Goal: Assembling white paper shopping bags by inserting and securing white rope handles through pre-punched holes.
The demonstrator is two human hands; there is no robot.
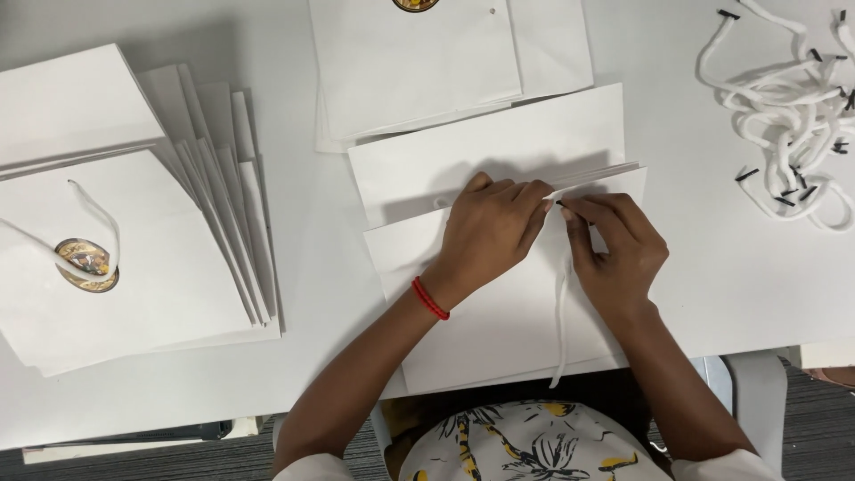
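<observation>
A flat white paper bag point(499, 321) lies on the table in front of me, its top edge folded open. My left hand point(488, 230), with a red bracelet at the wrist, presses on the bag's upper edge and pinches the paper there. My right hand point(616, 249) pinches the black tip of a white cord point(561, 330) right at that edge, beside the left fingertips. The rest of the cord hangs down over the bag toward me.
A fanned stack of finished white bags point(178, 267) with a round gold sticker point(86, 264) and cord handle sits at left. More flat bags point(419, 62) lie at the top centre. A heap of white black-tipped cords point(788, 111) is at the top right. The table's near edge point(223, 423) runs below.
</observation>
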